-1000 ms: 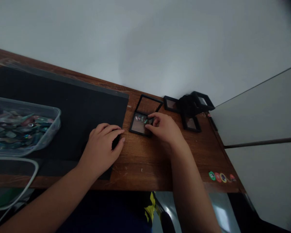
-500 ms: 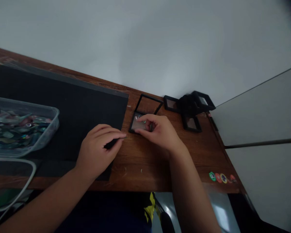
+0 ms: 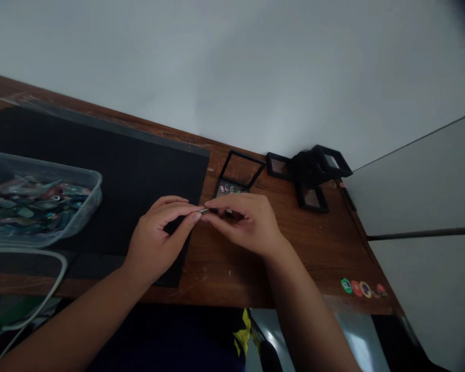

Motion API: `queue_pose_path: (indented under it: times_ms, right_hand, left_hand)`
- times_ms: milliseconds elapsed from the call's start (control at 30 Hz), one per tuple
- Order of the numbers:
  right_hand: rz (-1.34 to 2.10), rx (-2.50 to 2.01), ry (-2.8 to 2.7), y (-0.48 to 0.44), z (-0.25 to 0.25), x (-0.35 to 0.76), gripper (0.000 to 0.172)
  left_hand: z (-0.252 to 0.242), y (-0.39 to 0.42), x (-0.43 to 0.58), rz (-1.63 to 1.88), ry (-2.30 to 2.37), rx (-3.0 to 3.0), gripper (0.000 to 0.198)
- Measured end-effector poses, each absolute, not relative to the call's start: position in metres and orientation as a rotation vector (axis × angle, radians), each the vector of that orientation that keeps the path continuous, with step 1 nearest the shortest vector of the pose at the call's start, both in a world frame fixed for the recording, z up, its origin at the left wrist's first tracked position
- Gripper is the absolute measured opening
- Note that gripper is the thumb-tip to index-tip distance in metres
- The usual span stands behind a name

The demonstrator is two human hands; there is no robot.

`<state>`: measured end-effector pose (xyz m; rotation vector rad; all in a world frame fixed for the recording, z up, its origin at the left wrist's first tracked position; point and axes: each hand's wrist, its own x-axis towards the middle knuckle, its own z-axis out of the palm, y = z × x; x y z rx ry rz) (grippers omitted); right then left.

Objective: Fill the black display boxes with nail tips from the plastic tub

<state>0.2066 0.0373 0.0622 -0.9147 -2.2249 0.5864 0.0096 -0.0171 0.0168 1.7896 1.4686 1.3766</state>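
Observation:
In the head view my left hand [image 3: 160, 230] pinches a small, thin, greenish piece [image 3: 204, 211] between thumb and fingers. The thumb and forefinger of my right hand [image 3: 244, 219] close on the piece's right end, so both hands meet at it. Its exact kind is too small to make out. Just behind my right hand lies a black hinged display frame [image 3: 242, 153] with its lid raised. Several tiny shiny pink and green pieces [image 3: 228, 188] rest in its base, which my right hand partly covers.
On the black mat [image 3: 147, 165] at left stands a clear plastic tub [image 3: 96, 194] of many glossy pieces. More black frames [image 3: 312, 199] sit by the wall at back right. Round coloured stickers [image 3: 355, 288] lie near the front right edge. A white cable [image 3: 64, 266] loops at left.
My right hand has moved left, away from the display frame's base, to the piece in my left hand. Small pieces in the base show more clearly now.

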Motion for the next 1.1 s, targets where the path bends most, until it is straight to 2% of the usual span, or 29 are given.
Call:
queue_pose_path:
  times_ms: [233,567,900,1100]
  right_hand:
    - [0.476,-0.920,-2.247,0.039,0.063,0.209,0.012]
    - [0.549,-0.892,-2.279,0.035,0.064,0.203,0.013]
    - [0.517,-0.897,-2.395,0.032,0.068,0.202,0.028]
    - [0.546,-0.870,-2.366,0.031,0.069,0.203,0.020]
  left_hand:
    - [0.015,-0.019,0.008,1.362,1.363,1.480,0.008]
    - [0.015,-0.017,0.008,1.287,1.412,1.396,0.014]
    - [0.021,-0.015,0.010,1.292,1.372,1.354,0.017]
    - [0.025,-0.014,0.012,1.269,1.364,1.282,0.014]
